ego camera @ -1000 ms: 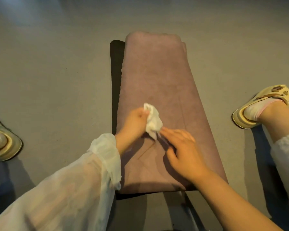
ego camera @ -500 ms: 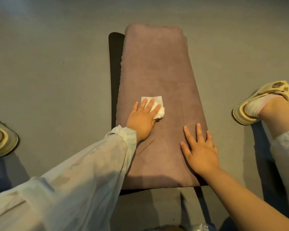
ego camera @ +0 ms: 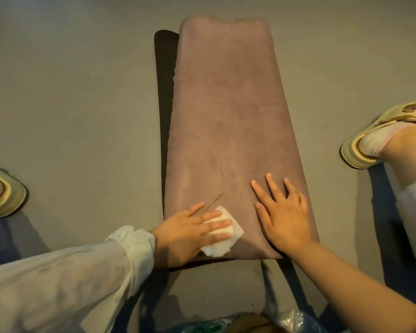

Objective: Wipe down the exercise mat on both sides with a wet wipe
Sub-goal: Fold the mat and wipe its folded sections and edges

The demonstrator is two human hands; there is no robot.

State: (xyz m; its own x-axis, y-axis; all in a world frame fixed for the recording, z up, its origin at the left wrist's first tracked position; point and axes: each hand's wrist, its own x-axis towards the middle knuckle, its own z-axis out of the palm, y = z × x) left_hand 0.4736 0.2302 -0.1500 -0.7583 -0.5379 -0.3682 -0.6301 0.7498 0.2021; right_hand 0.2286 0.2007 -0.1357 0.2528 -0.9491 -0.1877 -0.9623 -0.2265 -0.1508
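- A crinkled plastic packet [ego camera: 226, 324] with green print lies at the bottom edge of the view, nearer than both hands; its contents cannot be read.
- The left hand [ego camera: 190, 233] lies flat, fingers extended and close together, palm down on the wet wipe [ego camera: 222, 239]. It presses the wipe rather than clamping it.
- A loose white sleeve [ego camera: 70, 280] covers the left forearm up to the wrist.
- The wet wipe is a folded white pad. It rests on the near left corner of the exercise mat [ego camera: 226, 111], partly hidden under the left fingers.
- The right hand [ego camera: 286, 217] lies flat on the mat, just to the right of the wipe, fingers spread, holding nothing. The two hands are apart.
- The exercise mat is dusty pink on its upper face and stretches away from both hands across the grey floor [ego camera: 70, 92].
- A dark layer [ego camera: 165, 80] shows along the left edge of the mat and under its near end.
- A thin dark mark [ego camera: 214, 203] crosses the mat surface just beyond the left fingertips.
- A slippered foot [ego camera: 3, 191] stands well to the left of the left hand.
- A second slippered foot [ego camera: 380, 138] stands to the right of the right hand, beyond the mat edge.
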